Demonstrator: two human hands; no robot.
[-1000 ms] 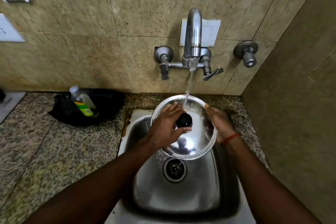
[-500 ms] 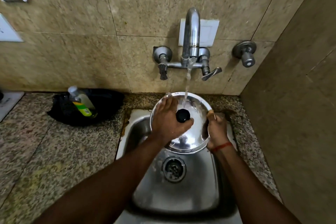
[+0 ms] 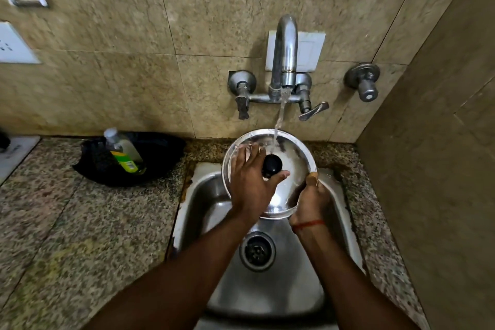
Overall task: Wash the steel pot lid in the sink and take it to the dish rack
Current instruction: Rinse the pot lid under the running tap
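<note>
Since a moment ago, the right hand (image 3: 310, 199) has slid from the far side of the rim down to its near right edge, and the left hand (image 3: 250, 182) has spread further across the dome. That right grip is now clenched on the rim of the round polished steel pot lid (image 3: 290, 166), thumb on top and fingers hidden beneath; the left hand lies open and flat on the wet upper face, thumb curled under the black round knob (image 3: 272, 165), rubbing rather than holding. Tilted toward the camera, the lid hangs over the back of the steel sink (image 3: 267, 292), with water from the curved chrome wall tap (image 3: 285, 56) striking its far edge. It looks stiff, thin and fairly light, but wet and glossy, so probably slippery; the knob or a firm pinch across the rim seems the safest hold for carrying. On the speckled granite bench (image 3: 80, 222), a clear bottle with a green label (image 3: 123, 151) rests in a black bag (image 3: 150, 161). No dish rack is in view.
</note>
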